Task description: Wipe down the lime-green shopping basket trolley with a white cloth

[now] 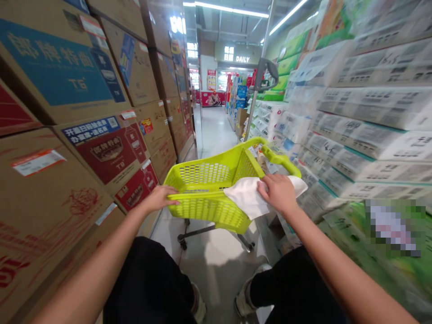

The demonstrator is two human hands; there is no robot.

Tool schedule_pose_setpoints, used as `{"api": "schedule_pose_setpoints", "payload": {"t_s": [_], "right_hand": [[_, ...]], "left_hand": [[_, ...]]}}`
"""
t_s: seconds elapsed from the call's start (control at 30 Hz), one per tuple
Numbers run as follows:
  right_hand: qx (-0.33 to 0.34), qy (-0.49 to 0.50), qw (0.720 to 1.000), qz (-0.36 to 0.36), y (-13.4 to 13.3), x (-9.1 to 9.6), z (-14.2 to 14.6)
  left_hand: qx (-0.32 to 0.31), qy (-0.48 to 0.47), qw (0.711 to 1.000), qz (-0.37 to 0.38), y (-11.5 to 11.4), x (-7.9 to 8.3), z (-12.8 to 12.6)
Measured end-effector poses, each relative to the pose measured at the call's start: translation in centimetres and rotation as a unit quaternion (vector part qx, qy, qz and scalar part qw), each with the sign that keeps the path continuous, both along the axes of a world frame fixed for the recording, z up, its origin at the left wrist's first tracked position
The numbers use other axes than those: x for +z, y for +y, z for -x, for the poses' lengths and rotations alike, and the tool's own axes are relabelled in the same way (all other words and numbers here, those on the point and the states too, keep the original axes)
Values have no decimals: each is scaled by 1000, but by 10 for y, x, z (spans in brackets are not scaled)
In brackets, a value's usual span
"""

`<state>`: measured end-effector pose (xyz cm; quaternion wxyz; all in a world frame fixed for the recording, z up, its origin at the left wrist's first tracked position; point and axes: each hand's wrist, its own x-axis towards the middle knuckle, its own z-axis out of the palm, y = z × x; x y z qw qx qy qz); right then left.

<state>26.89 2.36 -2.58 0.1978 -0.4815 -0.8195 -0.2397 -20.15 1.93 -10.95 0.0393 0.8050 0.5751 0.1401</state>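
Note:
A lime-green shopping cart stands crosswise before my knees, its handle end toward the right. My left hand is closed over the rim at the cart's left end, fingers hooked inside. Over the near rim at the right end drapes a white cloth. My right hand grips the cloth there, thumb and fingers closed on it against the cart. Some of those fingers are hidden behind the hand. Nothing shows in the part of the basket that I can see.
Stacked cardboard boxes wall the left side. Piles of white plastic-wrapped packs rise close on the right. Between the mirror-like panels and a grey post, a narrow aisle runs ahead to a red counter.

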Motion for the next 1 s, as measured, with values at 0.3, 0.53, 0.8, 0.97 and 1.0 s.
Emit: {"api": "schedule_pose_setpoints", "payload": {"t_s": [0.3, 0.53, 0.8, 0.97, 1.0], "right_hand": [[99, -63, 969, 216, -46, 60, 43], [273, 110, 923, 248, -63, 67, 47], [212, 233, 944, 101, -11, 97, 20], [56, 181, 982, -11, 39, 107, 13], [69, 164, 984, -7, 42, 103, 19]], "left_hand": [[-73, -174, 981, -47, -22, 39, -134], [-15, -379, 924, -48, -35, 74, -159], [3, -449, 891, -62, -36, 159, -171], [116, -258, 956, -79, -15, 166, -201], [130, -207, 965, -98, -17, 161, -206]]}}
